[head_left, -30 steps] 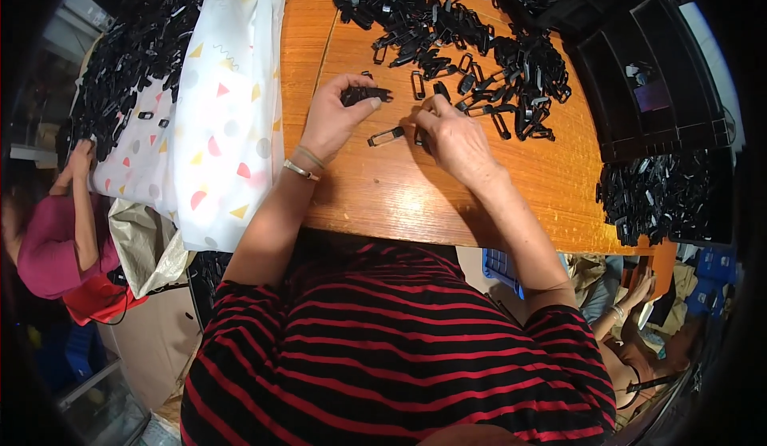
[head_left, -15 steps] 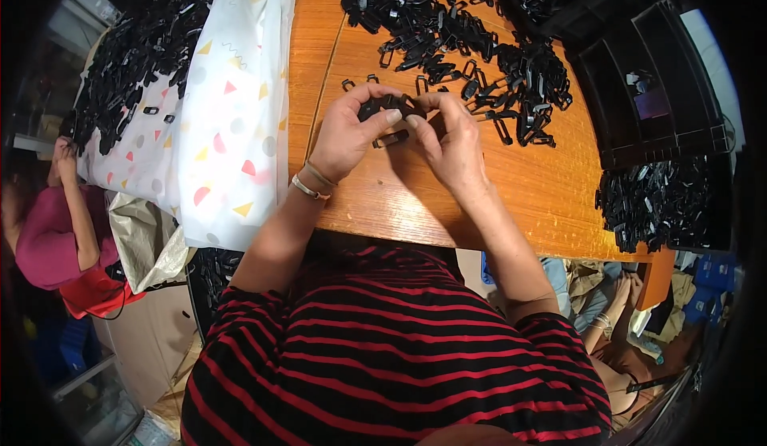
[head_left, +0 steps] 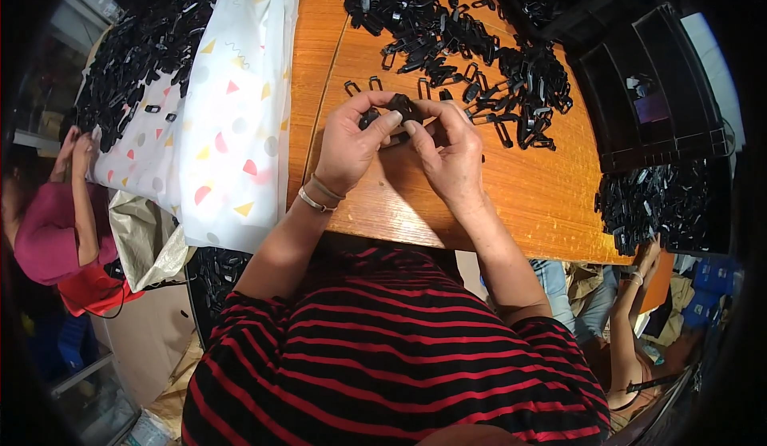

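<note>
Over the front of the wooden table, my left hand (head_left: pixel 345 147) and my right hand (head_left: pixel 455 154) meet at a small black plastic part (head_left: pixel 407 108). Thumbs and forefingers of both hands pinch it from either side. Another dark piece (head_left: pixel 367 117) shows in the curl of my left fingers. Fingers hide much of what I hold, so its exact kind is unclear. Just beyond my hands lie a few loose black rectangular loops (head_left: pixel 424 89). A large heap of similar black plastic pieces (head_left: pixel 455 38) spreads over the far and right part of the table.
A white patterned cloth (head_left: pixel 232 126) covers the left side, with another black heap (head_left: pixel 140 54) beyond it. A black crate (head_left: pixel 663 86) stands at right above more pieces (head_left: pixel 651 202). Co-workers' hands show at far left (head_left: pixel 80 152) and lower right (head_left: pixel 651 256).
My hands have turned the black part slightly and my fingers have shifted around it. The co-worker's hand at right has moved up to the black pieces at the table corner.
</note>
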`<state>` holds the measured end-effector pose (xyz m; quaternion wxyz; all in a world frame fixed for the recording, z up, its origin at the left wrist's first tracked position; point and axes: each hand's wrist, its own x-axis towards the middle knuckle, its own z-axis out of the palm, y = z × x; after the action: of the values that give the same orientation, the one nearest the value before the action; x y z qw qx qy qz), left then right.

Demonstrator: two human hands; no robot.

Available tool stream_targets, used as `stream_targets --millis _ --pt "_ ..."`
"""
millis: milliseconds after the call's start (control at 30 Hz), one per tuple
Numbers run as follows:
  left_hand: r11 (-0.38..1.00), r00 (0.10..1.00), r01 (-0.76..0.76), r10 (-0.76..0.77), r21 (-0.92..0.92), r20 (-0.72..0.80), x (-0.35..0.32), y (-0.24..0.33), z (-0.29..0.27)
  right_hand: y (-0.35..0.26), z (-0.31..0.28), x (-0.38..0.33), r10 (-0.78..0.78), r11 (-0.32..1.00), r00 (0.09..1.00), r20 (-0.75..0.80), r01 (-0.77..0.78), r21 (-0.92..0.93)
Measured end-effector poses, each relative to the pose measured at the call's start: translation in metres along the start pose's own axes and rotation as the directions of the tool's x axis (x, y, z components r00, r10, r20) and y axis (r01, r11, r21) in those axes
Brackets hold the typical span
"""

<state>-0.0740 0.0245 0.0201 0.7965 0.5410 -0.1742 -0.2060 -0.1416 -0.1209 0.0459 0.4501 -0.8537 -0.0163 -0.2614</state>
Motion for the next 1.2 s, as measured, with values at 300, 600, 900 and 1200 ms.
stream_targets --millis 300,600,900,1200 --pt "0.981 0.993 -0.118 0.118 0.153 0.009 -0.01 -0.005 0.006 0.01 0.009 -0.011 -0.069 0.995 0.997 -0.027 0.067 -0.075" --pt "0.968 0.994 -0.088 0.07 0.233 0.087 -0.018 -0.017 0.004 0.007 0.035 -0.043 0.062 0.995 0.998 0.001 -0.062 -0.072" --pt "0.988 0.98 0.152 -0.153 0.022 0.13 0.003 -0.021 0.023 0.014 -0.008 -0.032 0.33 0.942 0.909 0.255 -0.334 -0.027" --pt "-0.056 0.746 -0.621 0.265 0.782 0.611 0.084 -0.044 0.046 0.058 -0.081 -0.04 0.216 0.775 0.952 0.218 -0.032 -0.631"
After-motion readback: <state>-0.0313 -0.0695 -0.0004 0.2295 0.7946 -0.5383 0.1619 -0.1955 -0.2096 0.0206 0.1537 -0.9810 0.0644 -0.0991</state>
